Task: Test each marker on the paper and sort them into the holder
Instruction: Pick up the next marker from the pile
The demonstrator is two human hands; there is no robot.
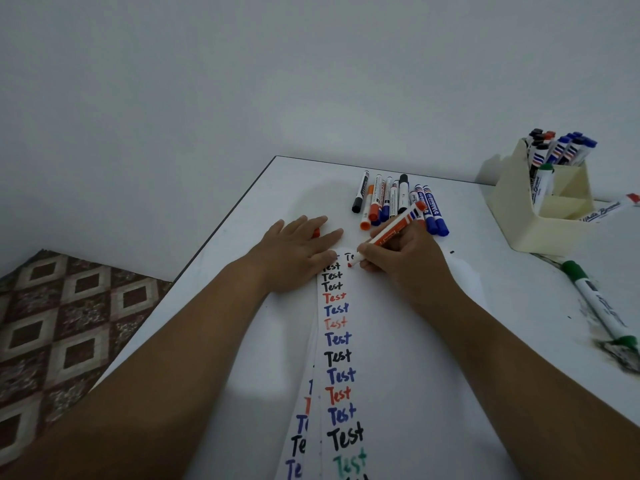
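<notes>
White table point(221, 341) w/ plain wall point(242, 81), patterned floor point(52, 323).

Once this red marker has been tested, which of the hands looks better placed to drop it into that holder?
Probably the right hand: it already grips the red marker, and the holder stands on its side of the table. The left hand lies flat on the paper.

Two bare hands show, the left hand point(298, 249) and the right hand point(403, 259). One cream plastic holder point(540, 216) stands on the one white table point(485, 358). Two long white paper strips point(341, 375) overlap. Two green-capped white markers point(601, 306) lie loose beside about ten capped markers point(398, 202) piled together.
</notes>
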